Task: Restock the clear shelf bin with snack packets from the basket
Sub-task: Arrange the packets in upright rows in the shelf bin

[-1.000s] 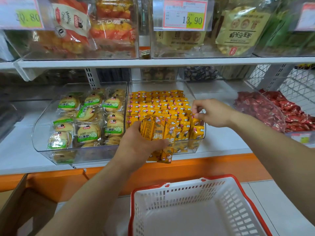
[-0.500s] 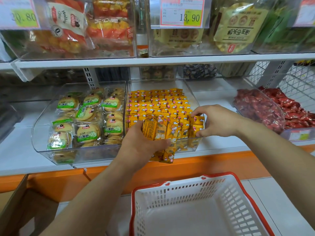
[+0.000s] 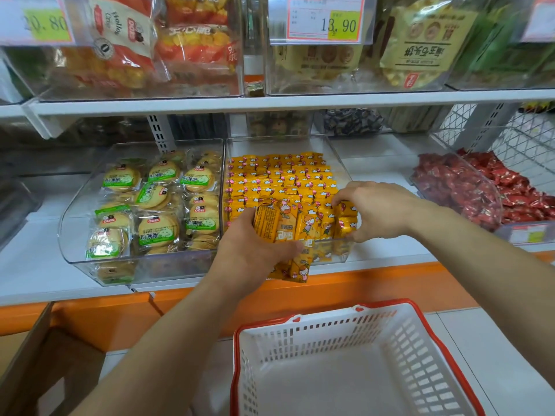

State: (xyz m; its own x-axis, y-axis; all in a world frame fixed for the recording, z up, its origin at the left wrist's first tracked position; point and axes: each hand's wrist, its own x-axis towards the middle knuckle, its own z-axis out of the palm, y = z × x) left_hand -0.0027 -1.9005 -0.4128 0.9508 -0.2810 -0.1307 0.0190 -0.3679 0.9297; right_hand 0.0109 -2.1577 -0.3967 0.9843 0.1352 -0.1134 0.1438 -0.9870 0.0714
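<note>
at the clear bin (image 3: 288, 145) front, left hand (image 3: 255, 250) grips yellow packets (image 3: 288, 226) (right hand (image 3: 375, 211) seemingly pinching one).

Both forearms are bare to the frame edge, and the left hand (image 3: 249, 250) and right hand (image 3: 378, 211) wear nothing.

L hand (image 3: 255, 250) clenched, R hand (image 3: 377, 210) pinching, arms outstretched.
</note>
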